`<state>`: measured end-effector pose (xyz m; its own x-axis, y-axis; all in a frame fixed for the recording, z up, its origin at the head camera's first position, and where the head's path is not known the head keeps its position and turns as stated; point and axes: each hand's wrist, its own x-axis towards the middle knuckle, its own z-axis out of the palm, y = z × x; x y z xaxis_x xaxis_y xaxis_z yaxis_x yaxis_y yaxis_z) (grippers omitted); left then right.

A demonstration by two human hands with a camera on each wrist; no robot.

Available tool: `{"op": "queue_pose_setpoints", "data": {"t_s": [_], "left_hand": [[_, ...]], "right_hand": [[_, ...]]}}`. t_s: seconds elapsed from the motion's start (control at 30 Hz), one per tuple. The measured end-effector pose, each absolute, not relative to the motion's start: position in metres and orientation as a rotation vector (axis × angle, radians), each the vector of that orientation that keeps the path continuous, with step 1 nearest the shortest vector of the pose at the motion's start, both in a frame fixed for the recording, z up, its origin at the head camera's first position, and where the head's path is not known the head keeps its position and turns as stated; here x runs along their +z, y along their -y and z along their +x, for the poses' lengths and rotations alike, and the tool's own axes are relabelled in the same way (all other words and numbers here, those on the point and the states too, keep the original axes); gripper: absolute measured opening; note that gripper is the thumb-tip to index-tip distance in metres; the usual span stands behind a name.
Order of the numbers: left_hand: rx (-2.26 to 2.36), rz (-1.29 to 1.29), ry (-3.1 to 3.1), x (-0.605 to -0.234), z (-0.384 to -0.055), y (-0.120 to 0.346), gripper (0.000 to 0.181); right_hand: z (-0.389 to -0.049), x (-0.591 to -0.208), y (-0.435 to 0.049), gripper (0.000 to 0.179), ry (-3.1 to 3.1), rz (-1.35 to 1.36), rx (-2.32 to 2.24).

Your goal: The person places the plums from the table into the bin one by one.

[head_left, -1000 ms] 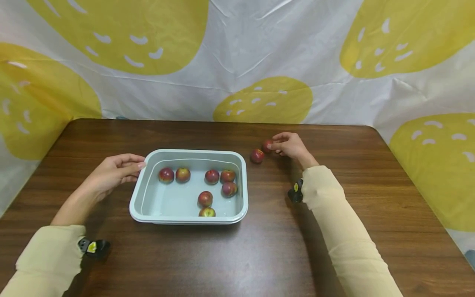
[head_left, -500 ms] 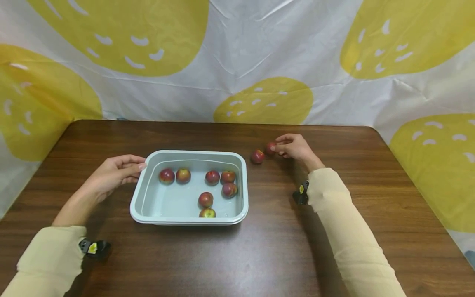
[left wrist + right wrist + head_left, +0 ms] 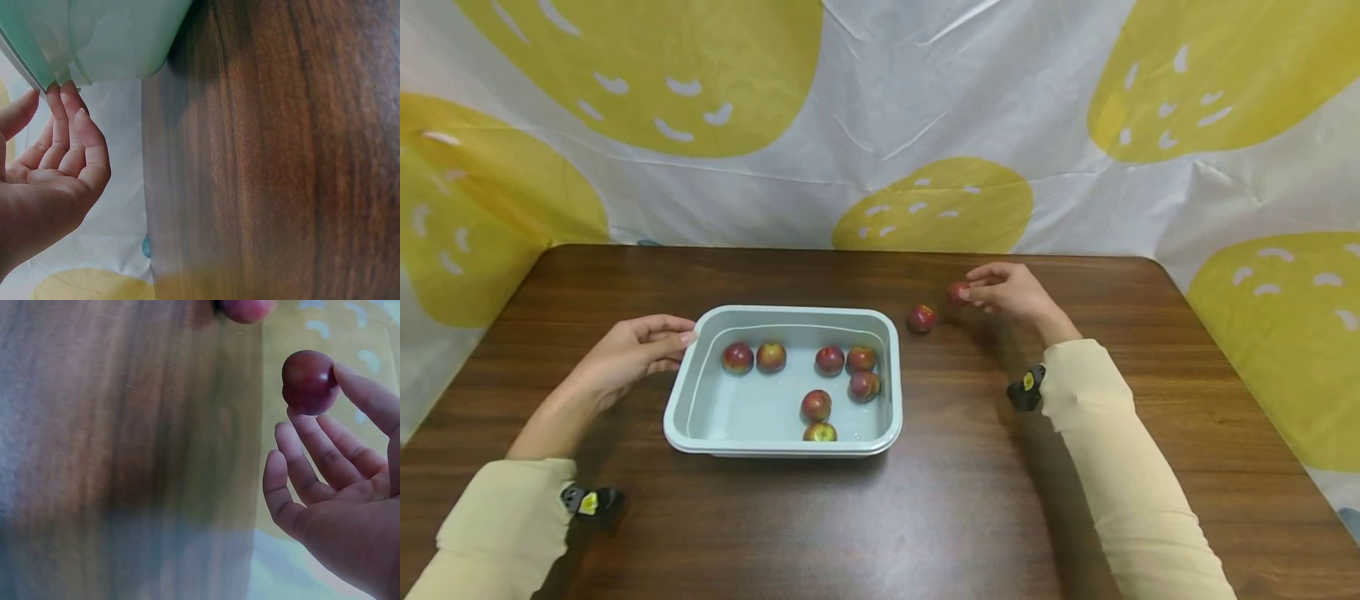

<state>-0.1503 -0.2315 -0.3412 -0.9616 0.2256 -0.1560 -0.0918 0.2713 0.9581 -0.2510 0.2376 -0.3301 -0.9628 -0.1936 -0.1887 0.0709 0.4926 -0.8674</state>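
In the head view, my right hand [image 3: 1011, 292] pinches a dark red plum [image 3: 957, 293] between thumb and fingertips at the back of the table. The right wrist view shows that plum [image 3: 309, 382] at the thumb tip and a fingertip, while the other fingers are spread below. Another plum [image 3: 921, 317] lies on the wood to the left of this hand. My left hand [image 3: 636, 354] grips the left rim of a pale grey-blue plastic basin [image 3: 782, 447], thumb above and fingers beneath the edge. Several red and yellowish plums [image 3: 830, 360] lie inside the basin, mostly in its right half.
The brown wooden table [image 3: 940, 508] reaches back to a white curtain [image 3: 917, 100] with large yellow shapes, which also rises at both sides. A dark wrist device sits at each sleeve cuff.
My right hand has drawn the pinched plum a little to the right, away from the other loose plum. The left hand and the basin stay in place.
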Motion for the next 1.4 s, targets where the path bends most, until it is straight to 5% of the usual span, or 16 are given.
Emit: {"op": "queue_pose_setpoints", "data": {"t_s": [1.4], "left_hand": [[1.758, 0.116, -2.28, -0.341, -0.15, 0.231, 0.047]], "right_hand": [[-0.227, -0.255, -0.208, 0.041, -2.567, -0.411, -1.39]]}}
